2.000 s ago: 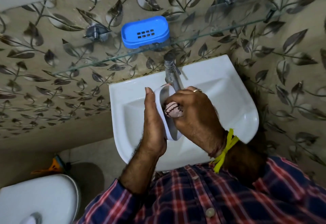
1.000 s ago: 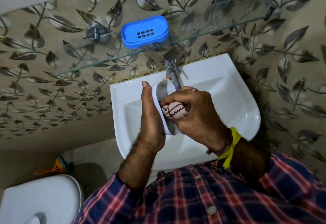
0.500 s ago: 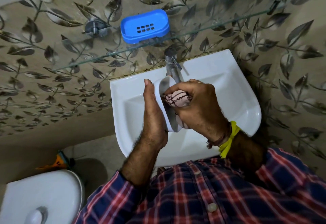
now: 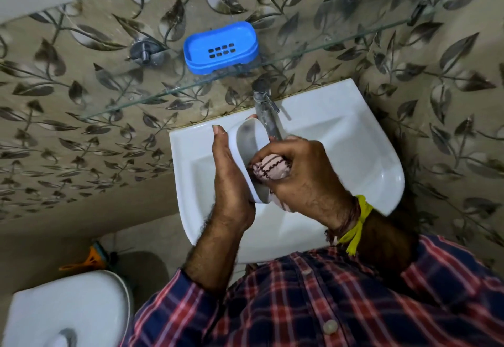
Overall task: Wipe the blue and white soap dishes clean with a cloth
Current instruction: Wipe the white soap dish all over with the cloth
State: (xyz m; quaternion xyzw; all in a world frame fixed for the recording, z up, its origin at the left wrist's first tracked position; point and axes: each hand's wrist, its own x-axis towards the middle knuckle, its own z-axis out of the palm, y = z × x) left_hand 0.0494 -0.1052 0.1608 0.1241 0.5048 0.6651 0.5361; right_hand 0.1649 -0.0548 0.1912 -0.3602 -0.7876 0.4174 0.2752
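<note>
Left hand (image 4: 231, 183) cradles white oval plastic soap dish (image 4: 249, 155), long axis 12-to-6; right hand (image 4: 300, 172), at 3 o'clock, presses gripped pink striped cloth (image 4: 270, 168) into bowl.

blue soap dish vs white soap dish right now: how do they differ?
Place: the blue soap dish sits on the glass shelf; the white soap dish is held over the sink.
Pose: blue rests flat, opening up; white is tipped on edge.
Contact: blue is untouched; white is braced by the left hand while the right hand presses a bunched cloth into it.
Shared: both are oval trays.
</note>
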